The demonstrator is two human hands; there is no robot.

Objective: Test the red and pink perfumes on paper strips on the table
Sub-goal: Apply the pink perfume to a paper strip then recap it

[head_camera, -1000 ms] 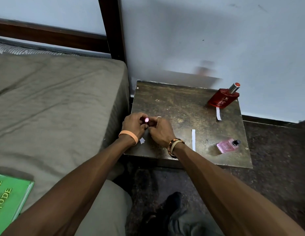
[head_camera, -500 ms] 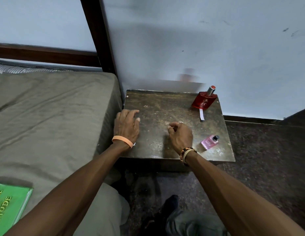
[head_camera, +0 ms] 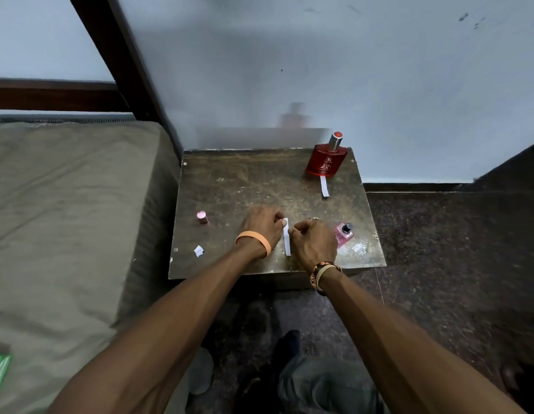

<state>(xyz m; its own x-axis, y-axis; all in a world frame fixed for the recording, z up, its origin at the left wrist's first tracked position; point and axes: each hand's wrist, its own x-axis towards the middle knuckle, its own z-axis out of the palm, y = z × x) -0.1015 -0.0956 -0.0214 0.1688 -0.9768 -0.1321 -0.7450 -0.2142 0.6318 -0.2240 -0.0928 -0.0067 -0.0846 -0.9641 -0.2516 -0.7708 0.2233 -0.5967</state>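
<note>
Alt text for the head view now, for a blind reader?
A left hand and right hand hold a paper strip at the front of a small table. The uncapped pink perfume sits beside the right hand, its cap off to the left; the red perfume stands at the back, a second strip before it.
</note>
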